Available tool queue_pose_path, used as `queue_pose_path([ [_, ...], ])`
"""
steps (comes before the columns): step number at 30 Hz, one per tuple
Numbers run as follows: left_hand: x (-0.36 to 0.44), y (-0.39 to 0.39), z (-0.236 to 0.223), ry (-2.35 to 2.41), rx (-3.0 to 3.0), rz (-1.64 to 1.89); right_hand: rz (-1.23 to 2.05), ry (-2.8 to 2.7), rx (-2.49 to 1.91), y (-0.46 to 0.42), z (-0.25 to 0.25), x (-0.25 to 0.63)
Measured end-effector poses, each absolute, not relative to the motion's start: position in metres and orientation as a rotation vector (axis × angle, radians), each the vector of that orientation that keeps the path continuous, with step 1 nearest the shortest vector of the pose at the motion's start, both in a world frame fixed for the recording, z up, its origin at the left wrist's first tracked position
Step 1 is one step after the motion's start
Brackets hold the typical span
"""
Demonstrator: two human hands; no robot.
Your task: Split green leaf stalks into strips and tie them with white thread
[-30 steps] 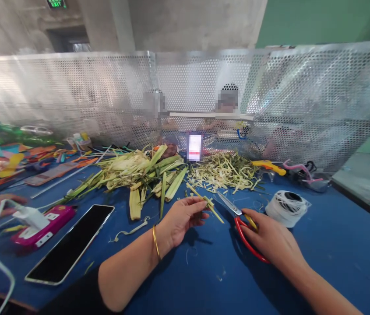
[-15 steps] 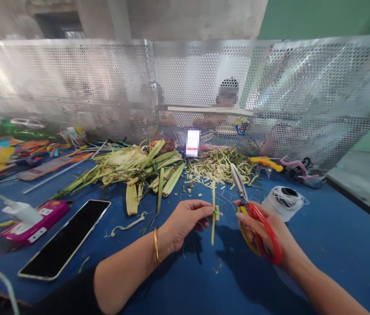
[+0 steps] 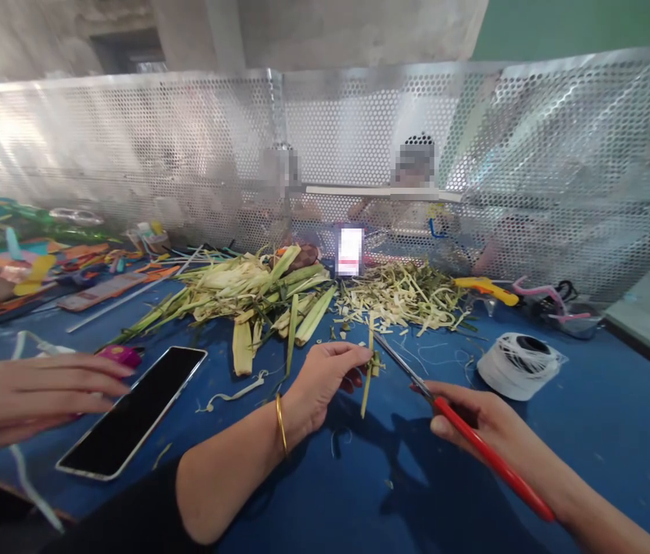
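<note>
Between thumb and fingers my left hand point(image 3: 328, 377) pinches a small plant-strip piece point(image 3: 369, 369), a thin upright pale-green strip with a short crosspiece tied or folded near its middle. My right hand point(image 3: 468, 415) is closed round the red-handled scissors point(image 3: 489, 458). Their metal blades point up and left, with the tips close to the upper part of the strip; whether they touch it I cannot tell. Behind my hands lie a heap of long green and yellow leaf stalks point(image 3: 232, 285) and a pile of short cut scraps point(image 3: 411, 296).
A white thread spool point(image 3: 518, 373) stands at the right, with a yellow-handled tool point(image 3: 486, 290) behind it. A black-screened phone point(image 3: 134, 412) lies at left. Another person's hand point(image 3: 30, 400) reaches over the magenta power strip point(image 3: 120, 358). A perforated metal screen point(image 3: 186, 154) runs along the back.
My right hand has turned the scissors, bringing the blades down and left toward the strip. Another person's hand has come in from the left over the power strip. The view has shifted slightly.
</note>
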State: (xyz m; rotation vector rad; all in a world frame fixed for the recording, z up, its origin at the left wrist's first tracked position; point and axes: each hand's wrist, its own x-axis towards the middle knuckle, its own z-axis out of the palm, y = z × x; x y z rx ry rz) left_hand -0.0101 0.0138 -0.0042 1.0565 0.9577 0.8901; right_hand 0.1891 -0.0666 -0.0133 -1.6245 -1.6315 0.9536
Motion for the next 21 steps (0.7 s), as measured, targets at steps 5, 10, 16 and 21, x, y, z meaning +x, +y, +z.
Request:
queue_pose_path([
  [5, -0.0094, 0.0141, -0.0046, 0.991, 1.125, 0.900, 1.018, -1.557, -1.649, -0.0669, -0.0126, 0.1852],
  [10, -0.0095, 0.0152, -0.0050, 1.018, 1.195, 0.886, 1.084, -1.579, -1.606, -0.0664, -0.0118, 0.1848],
  [16, -0.0092, 0.0153, -0.0051, 1.031, 1.215, 0.870, 1.105, -1.604, -1.602, -0.0656, -0.0134, 0.1862],
  [21, -0.0090, 0.0156, -0.0057, 1.034, 1.202, 0.863, 1.077, -1.549, -1.626, -0.0656, -0.0160, 0.1850],
])
